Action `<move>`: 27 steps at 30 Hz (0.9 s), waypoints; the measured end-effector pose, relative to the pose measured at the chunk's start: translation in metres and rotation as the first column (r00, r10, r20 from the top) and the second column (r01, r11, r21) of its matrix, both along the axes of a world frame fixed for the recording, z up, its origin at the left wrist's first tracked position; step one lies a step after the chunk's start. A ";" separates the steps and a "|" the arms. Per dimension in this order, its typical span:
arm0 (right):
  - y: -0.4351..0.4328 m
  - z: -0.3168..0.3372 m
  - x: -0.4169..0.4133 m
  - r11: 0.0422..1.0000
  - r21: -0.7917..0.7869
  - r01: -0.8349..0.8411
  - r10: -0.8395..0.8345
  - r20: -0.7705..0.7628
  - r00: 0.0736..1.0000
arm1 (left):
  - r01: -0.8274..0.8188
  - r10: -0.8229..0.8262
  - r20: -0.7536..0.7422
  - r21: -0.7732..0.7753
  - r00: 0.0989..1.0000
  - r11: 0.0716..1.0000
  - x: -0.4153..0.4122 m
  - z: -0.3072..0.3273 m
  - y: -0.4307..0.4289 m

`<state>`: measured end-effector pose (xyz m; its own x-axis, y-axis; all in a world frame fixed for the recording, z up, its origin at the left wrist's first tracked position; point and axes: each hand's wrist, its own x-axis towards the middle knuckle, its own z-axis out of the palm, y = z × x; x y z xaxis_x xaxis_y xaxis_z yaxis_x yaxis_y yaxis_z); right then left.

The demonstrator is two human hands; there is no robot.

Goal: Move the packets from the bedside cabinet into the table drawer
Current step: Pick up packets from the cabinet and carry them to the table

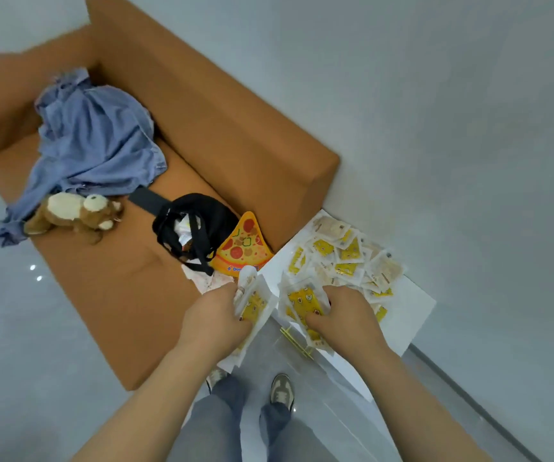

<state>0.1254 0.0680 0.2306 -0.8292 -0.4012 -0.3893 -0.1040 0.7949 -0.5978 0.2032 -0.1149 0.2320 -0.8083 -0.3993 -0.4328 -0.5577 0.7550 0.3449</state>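
**A:** State of left grip?

**B:** Closed round a bundle of white-edged yellow plastic packets. Bundle held on edge, fanned slightly, over the gap between sofa and cabinet. Fingers hidden behind the bundle.

**A:** State of right grip?

**B:** Closed on a second bundle of yellow packets, thumb pressed on the front face, fingers wrapped behind. Positioned at the near edge of the white bedside cabinet.

**A:** Location of the remaining packets?

**B:** In a loose pile of packets, spread over the cabinet top and overlapping. Mostly yellow print, a few pale beige. Lying just beyond the right grip. Count not determinable.

**A:** Items beside the cabinet?

**B:** Orange-brown upholstered sofa directly left of the cabinet. On the seat, far end to near end:
- crumpled blue fabric garment;
- brown-and-cream plush animal, lying against the garment's lower edge;
- black strap bag with white paper showing inside;
- pizza-slice-shaped cushion, touching the bag, nearest the cabinet.

**A:** Anything below the grips?

**B:** Small gold-coloured metal fitting just under the right grip, type not determinable. Glossy grey floor. Blue jeans legs and a grey-and-white shoe at bottom centre.

**A:** Background?

**B:** Plain white wall behind sofa and cabinet.
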 end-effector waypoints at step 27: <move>-0.289 0.019 0.298 0.627 0.034 -0.778 0.776 0.054 0.628 | -0.822 0.822 0.008 -0.006 0.570 0.570 0.430 0.000 -0.159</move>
<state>0.4234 -0.2212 0.2494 -0.2057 -0.8705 -0.4471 -0.6792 0.4559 -0.5752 0.6328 -0.2741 0.2323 -0.1284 -0.8901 -0.4372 -0.9415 -0.0291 0.3358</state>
